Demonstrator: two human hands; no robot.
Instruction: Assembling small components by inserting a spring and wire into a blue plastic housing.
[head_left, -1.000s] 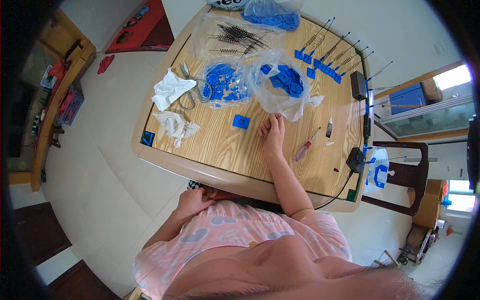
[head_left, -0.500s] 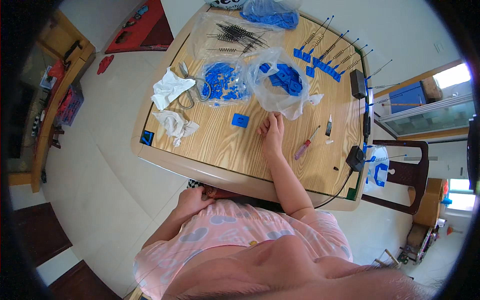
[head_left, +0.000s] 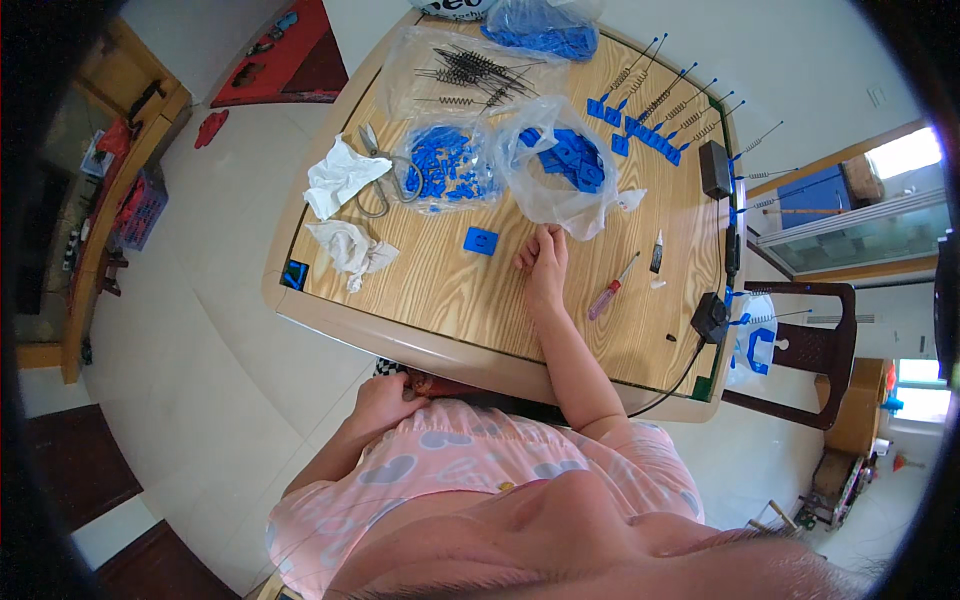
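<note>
Right hand (head_left: pixel 545 262) resting loosely curled and empty on wooden table (head_left: pixel 450 300).
Just left: small blue square plate (head_left: pixel 481 240); just above: clear bag of blue parts (head_left: pixel 560 165). Left hand (head_left: pixel 385 400) below table edge, grip hidden.

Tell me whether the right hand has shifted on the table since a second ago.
No. The right hand stays flat between the blue square piece and the red-handled screwdriver.

Four clear plastic bags on the wooden table (head_left: pixel 450 290), upper middle of the frame: one with thin dark springs (head_left: pixel 455 70), one full of small blue parts (head_left: pixel 443 170), one open with blue parts (head_left: pixel 565 165) just above the right hand (head_left: pixel 545 265), one blue-filled at the top edge (head_left: pixel 545 22)
</note>
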